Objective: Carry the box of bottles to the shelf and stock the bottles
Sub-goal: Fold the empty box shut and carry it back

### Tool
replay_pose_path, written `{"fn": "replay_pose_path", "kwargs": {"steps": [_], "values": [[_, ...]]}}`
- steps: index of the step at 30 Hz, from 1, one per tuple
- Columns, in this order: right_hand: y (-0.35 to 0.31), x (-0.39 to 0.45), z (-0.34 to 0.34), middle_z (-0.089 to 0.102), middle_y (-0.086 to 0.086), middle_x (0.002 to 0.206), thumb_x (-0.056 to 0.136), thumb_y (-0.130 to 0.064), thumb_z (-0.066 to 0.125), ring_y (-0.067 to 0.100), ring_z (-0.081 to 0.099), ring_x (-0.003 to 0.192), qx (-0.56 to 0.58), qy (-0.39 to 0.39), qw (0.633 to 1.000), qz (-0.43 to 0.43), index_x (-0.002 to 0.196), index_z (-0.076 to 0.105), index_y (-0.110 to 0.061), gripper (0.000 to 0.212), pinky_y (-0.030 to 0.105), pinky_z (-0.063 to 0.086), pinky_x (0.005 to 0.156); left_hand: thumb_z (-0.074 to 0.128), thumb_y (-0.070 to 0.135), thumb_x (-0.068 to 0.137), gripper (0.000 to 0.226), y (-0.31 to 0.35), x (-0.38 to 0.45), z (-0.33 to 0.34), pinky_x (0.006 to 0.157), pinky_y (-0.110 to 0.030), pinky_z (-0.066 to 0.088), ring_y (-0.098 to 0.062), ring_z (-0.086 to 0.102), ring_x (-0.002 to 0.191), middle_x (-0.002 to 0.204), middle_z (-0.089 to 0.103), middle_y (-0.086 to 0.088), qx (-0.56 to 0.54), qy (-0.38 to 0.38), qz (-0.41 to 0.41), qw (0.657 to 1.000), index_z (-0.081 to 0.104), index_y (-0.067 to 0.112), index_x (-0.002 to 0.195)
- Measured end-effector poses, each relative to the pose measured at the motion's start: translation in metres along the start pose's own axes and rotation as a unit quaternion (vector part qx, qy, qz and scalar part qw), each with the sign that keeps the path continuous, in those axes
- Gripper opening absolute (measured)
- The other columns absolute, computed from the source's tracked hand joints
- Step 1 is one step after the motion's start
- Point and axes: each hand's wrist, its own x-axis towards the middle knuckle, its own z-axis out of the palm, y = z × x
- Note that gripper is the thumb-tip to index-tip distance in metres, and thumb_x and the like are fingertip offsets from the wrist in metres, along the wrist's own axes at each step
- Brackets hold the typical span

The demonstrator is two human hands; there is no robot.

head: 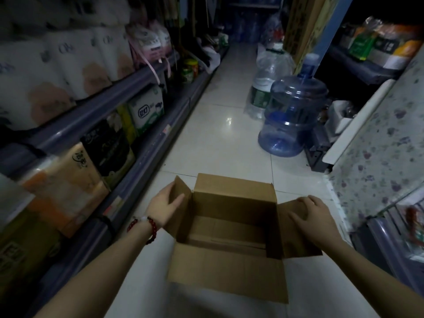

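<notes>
I hold the open cardboard box (227, 228) in front of me above the white tiled floor (220, 138), between my 2 hands. My left hand (164, 206) grips its left flap, thumb inside; my right hand (314, 218) presses curled fingers (298, 218) over the right flap. No bottles show inside it. The shelf (96, 115) runs along my left.
</notes>
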Motion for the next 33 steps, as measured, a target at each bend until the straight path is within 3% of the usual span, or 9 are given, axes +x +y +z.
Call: {"fn": "replay_pose_path", "kwargs": {"steps": [5, 11, 13, 17, 21, 24, 28, 31, 33], "values": [[0.009, -0.007, 0.007, 0.027, 0.011, 0.155, 0.088, -0.04, 0.061, 0.032, 0.033, 0.138, 0.024, -0.039, 0.999, 0.023, 0.143, 0.034, -0.018, 0.065, 0.049, 0.037, 0.107, 0.038, 0.048, 0.095, 0.061, 0.028, -0.015, 0.036, 0.113, -0.029, 0.022, -0.019, 0.03, 0.141, 0.156, 0.026, 0.003, 0.042, -0.061, 0.092, 0.993, 0.018, 0.028, 0.149], [0.019, -0.009, 0.011, 0.02, 0.009, 0.158, 0.088, -0.043, 0.061, 0.031, 0.031, 0.141, 0.129, -0.009, 0.99, 0.058, 0.153, 0.003, -0.015, 0.091, 0.048, 0.034, 0.109, 0.024, 0.058, 0.094, 0.068, 0.027, -0.021, 0.09, 0.12, -0.046, -0.003, -0.014, -0.003, 0.148, 0.16, -0.001, 0.007, 0.138, -0.188, 0.072, 0.97, 0.004, 0.027, 0.151], [0.021, -0.009, 0.014, 0.03, 0.013, 0.154, 0.088, -0.045, 0.059, 0.034, 0.043, 0.133, 0.159, -0.03, 0.982, 0.098, 0.152, 0.008, -0.013, 0.088, 0.049, 0.042, 0.102, 0.021, 0.058, 0.094, 0.068, 0.019, -0.019, 0.099, 0.118, -0.046, -0.01, -0.013, -0.005, 0.148, 0.16, 0.001, 0.006, 0.174, -0.192, 0.079, 0.963, 0.004, 0.025, 0.151], [-0.004, -0.015, 0.017, 0.057, 0.0, 0.115, 0.091, -0.041, 0.056, 0.023, 0.06, 0.106, 0.217, -0.012, 0.975, 0.05, 0.123, 0.047, -0.016, 0.042, 0.034, 0.051, 0.084, 0.02, 0.058, 0.094, 0.068, 0.01, -0.017, 0.103, 0.117, -0.043, -0.012, -0.011, -0.003, 0.148, 0.16, 0.005, 0.005, 0.196, -0.186, 0.083, 0.959, 0.006, 0.023, 0.152], [-0.044, -0.014, 0.021, 0.049, -0.01, 0.123, 0.096, -0.041, 0.047, 0.011, 0.05, 0.11, 0.289, -0.062, 0.955, -0.012, 0.143, 0.031, -0.026, 0.051, 0.036, 0.046, 0.095, 0.02, 0.056, 0.095, 0.066, 0.012, -0.017, 0.103, 0.117, -0.042, -0.012, -0.011, -0.001, 0.148, 0.16, 0.007, 0.005, 0.195, -0.185, 0.081, 0.96, 0.008, 0.023, 0.151], [-0.053, -0.009, 0.04, 0.049, 0.004, 0.137, 0.1, -0.037, 0.037, 0.018, 0.053, 0.113, 0.252, -0.13, 0.958, -0.04, 0.148, 0.02, -0.028, 0.051, 0.034, 0.046, 0.094, 0.021, 0.054, 0.096, 0.064, 0.012, -0.018, 0.103, 0.117, -0.042, -0.011, -0.012, 0.001, 0.148, 0.16, 0.009, 0.004, 0.194, -0.179, 0.09, 0.96, 0.01, 0.023, 0.151], [-0.04, 0.004, 0.061, 0.054, 0.006, 0.133, 0.097, -0.017, 0.048, 0.019, 0.056, 0.114, 0.146, -0.124, 0.979, -0.071, 0.146, 0.028, -0.024, 0.054, 0.03, 0.047, 0.093, 0.021, 0.053, 0.096, 0.063, 0.008, -0.017, 0.1, 0.118, -0.041, -0.009, -0.011, 0.001, 0.148, 0.16, 0.009, 0.004, 0.193, -0.182, 0.094, 0.959, 0.01, 0.025, 0.151], [-0.026, 0.016, 0.075, 0.04, 0.004, 0.146, 0.091, -0.022, 0.058, 0.022, 0.043, 0.129, 0.088, -0.094, 0.987, -0.091, 0.146, 0.028, -0.027, 0.063, 0.037, 0.043, 0.104, 0.019, 0.055, 0.095, 0.064, 0.007, -0.017, 0.1, 0.118, -0.04, -0.009, -0.01, 0.001, 0.148, 0.16, 0.009, 0.003, 0.197, -0.181, 0.1, 0.958, 0.01, 0.026, 0.151], [-0.021, 0.027, 0.081, 0.021, 0.004, 0.156, 0.084, -0.031, 0.068, 0.025, 0.027, 0.14, 0.081, -0.081, 0.991, -0.071, 0.15, 0.018, -0.027, 0.083, 0.043, 0.035, 0.111, 0.008, 0.073, 0.083, 0.082, 0.005, -0.016, 0.1, 0.117, -0.038, -0.01, -0.009, 0.002, 0.148, 0.16, 0.009, 0.004, 0.197, -0.184, 0.102, 0.957, 0.01, 0.027, 0.151]]}}
